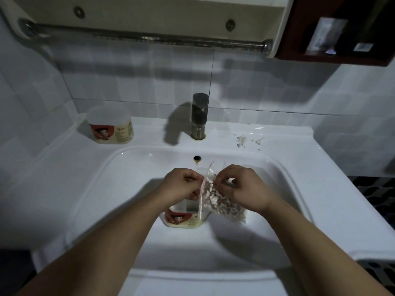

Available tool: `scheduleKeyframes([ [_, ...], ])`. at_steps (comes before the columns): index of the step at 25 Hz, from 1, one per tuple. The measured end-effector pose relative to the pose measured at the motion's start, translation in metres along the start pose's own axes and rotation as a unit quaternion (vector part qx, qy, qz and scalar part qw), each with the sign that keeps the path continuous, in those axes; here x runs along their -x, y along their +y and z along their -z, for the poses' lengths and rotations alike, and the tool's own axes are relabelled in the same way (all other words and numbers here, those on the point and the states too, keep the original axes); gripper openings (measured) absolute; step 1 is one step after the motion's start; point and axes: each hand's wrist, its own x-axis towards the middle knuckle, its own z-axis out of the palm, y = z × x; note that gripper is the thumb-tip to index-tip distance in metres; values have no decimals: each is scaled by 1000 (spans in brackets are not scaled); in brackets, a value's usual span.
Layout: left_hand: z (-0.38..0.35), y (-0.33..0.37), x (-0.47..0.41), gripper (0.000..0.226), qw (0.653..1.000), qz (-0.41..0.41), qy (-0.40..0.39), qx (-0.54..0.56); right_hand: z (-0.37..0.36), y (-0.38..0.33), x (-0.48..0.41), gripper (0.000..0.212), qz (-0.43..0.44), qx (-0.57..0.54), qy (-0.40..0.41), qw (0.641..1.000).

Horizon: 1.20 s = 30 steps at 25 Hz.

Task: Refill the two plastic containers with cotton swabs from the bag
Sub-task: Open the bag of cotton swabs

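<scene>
A clear zip bag (220, 199) full of white cotton swabs hangs over the sink basin, its pink-edged mouth turned to the left. My left hand (181, 184) pinches one side of the bag's mouth. My right hand (241, 186) pinches the other side. Below the bag stands a plastic container (183, 216) with a red cartoon label, inside the basin, its top partly hidden by my left hand and the bag. A second plastic container (110, 124) of the same kind stands on the sink's back left corner, apart from both hands.
The white sink (85, 178) fills the middle of the view, with a metal tap (199, 115) at the back centre. Some white scraps (245, 141) lie on the ledge at the back right. A towel rail (149, 37) runs overhead.
</scene>
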Motion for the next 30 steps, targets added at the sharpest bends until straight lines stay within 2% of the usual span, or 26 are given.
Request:
scheduleKeyframes([
  [10, 1, 1, 1, 7, 1000, 3, -9, -2, 0, 0, 1, 11, -12, -19, 1, 1000],
  [14, -2, 1, 2, 5, 1000, -5, 13, -8, 0, -3, 2, 7, -13, -15, 3, 1000],
  [17, -6, 5, 3, 6, 999, -1, 5, 32, -1, -10, 2, 10, -23, -9, 33, 999],
  [21, -12, 11, 9, 11, 994, 8, -34, 108, -4, -17, 2, 14, -54, -64, 70, 994],
  [30, -16, 15, 11, 10, 989, 22, -49, 135, -2, -20, -1, 14, -89, -115, 86, 986],
])
